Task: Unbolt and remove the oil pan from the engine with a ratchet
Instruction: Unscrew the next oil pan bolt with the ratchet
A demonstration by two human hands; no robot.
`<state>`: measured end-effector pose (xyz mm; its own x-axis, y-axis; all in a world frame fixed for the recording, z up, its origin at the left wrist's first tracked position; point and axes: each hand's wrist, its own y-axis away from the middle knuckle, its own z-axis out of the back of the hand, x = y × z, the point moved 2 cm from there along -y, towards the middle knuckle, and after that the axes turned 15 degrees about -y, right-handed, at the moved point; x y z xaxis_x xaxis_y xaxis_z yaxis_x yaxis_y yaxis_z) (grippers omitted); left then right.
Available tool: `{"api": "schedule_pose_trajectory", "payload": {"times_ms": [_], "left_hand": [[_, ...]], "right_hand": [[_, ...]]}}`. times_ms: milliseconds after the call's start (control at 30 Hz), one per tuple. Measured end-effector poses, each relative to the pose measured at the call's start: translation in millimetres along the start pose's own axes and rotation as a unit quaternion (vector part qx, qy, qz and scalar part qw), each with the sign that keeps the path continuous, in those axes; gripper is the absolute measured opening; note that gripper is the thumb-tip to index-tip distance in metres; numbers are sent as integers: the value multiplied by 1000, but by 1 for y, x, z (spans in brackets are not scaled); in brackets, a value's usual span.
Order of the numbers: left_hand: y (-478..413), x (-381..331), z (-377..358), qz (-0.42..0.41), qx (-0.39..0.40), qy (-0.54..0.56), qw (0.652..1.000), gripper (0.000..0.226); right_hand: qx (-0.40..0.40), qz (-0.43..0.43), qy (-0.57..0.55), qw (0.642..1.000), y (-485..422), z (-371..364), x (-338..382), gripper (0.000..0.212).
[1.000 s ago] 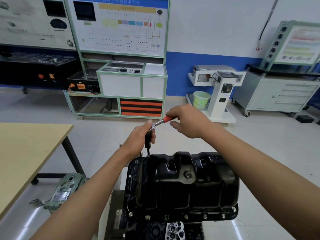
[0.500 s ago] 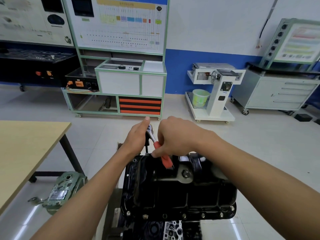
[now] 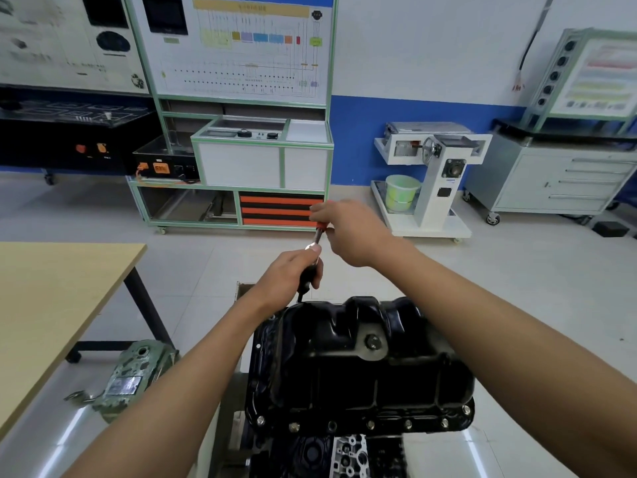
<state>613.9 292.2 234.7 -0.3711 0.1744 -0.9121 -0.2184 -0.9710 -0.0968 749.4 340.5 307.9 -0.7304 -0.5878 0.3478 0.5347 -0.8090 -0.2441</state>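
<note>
Two hands share one ratchet (image 3: pixel 317 238). The left hand (image 3: pixel 293 274) is curled round its head and the black extension below, and the right hand (image 3: pixel 351 232) wraps the red handle just beyond. Directly under that grip lies the far corner of the black oil pan (image 3: pixel 362 360), seated on the engine (image 3: pixel 344 453). I'd say a corner bolt is being loosened. The next move calls for swinging the handle with the head held square. The near-edge bolts (image 3: pixel 370 424) are not yet out.

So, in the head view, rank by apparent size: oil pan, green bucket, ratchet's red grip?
1. oil pan
2. green bucket, far away, so true size unsure
3. red grip, mostly hidden in right hand
</note>
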Motion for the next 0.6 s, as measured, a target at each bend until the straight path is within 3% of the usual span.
{"api": "schedule_pose_trajectory", "payload": {"times_ms": [233,433,600], "left_hand": [[-4,11,0,24,-53,34,998,49],[-13,9,-3,19,-60,13,998,54],[-16,11,-8,33,-85,32,995,51]], "right_hand": [[46,-38,48,997,25,18,-6,13],[134,-87,64,985,56,29,26,37],[103,-56,10,993,68,6,58,45]]}}
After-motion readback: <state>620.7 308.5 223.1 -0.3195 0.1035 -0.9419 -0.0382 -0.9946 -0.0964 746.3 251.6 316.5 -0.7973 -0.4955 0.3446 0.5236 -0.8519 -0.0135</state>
